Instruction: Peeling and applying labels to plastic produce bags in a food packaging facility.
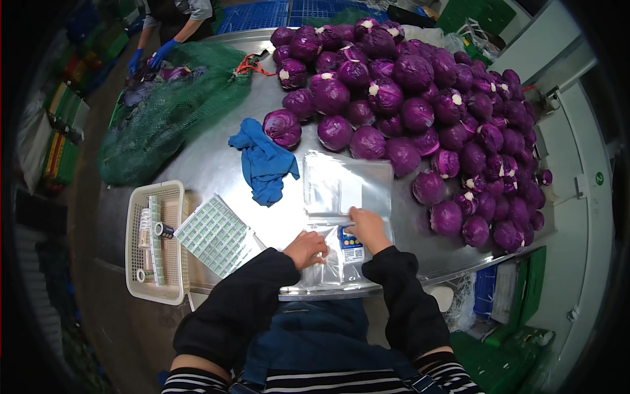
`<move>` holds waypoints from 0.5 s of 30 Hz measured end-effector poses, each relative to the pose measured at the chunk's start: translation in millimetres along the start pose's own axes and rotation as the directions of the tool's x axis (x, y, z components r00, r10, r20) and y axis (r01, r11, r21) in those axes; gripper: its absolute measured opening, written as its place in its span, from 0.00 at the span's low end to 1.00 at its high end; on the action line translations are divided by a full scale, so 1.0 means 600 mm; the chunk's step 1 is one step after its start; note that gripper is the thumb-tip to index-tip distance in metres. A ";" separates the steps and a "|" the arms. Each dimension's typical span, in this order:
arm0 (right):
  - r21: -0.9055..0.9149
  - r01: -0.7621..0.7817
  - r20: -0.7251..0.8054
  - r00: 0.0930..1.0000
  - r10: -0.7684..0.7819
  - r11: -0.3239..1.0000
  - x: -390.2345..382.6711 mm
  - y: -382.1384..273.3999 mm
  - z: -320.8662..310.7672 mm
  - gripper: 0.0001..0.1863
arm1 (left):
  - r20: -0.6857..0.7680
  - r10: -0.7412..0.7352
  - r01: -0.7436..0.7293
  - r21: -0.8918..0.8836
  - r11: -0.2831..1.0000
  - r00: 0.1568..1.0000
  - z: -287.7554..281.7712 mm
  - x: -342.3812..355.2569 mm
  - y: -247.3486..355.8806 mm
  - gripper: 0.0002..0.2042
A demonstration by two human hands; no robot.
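At the table's near edge, a clear plastic bag (321, 271) with a blue-and-white label (352, 253) lies in front of me. My left hand (307, 249) has its fingers curled onto the left side of this bag, gripping the film. Across the bag's upper right, by the top of the label, my right hand (369, 230) is closed with thumb and fingers bent together on the plastic. Just beyond both hands rests a stack of clear plastic bags (323, 172). The fingertips are partly hidden.
Purple cabbages (413, 72) are heaped at right and back. A blue cloth (262, 161), a sheet of green-and-white labels (216, 236) and a white basket (184, 276) with rolls lie left. Far left, a blue-gloved person (190, 29) stands by a green mesh sack (170, 111).
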State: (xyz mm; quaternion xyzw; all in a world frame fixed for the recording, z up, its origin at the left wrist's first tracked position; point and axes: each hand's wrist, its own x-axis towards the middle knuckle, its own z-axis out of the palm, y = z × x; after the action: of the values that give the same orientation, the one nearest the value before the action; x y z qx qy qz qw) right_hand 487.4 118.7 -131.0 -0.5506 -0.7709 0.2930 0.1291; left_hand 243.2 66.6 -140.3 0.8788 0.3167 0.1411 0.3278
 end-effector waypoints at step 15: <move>0.356 -0.011 -0.369 0.917 0.151 0.935 -0.089 -0.145 -0.037 0.09 | -0.675 -0.628 0.249 -0.579 0.776 0.388 -0.121 -0.095 -0.129 0.05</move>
State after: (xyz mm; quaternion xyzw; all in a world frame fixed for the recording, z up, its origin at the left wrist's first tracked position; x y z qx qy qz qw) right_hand 451.1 56.7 -55.3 -0.5985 -0.6419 0.3134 0.3627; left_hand 130.7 110.1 -139.8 0.4932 0.6249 0.5116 0.3234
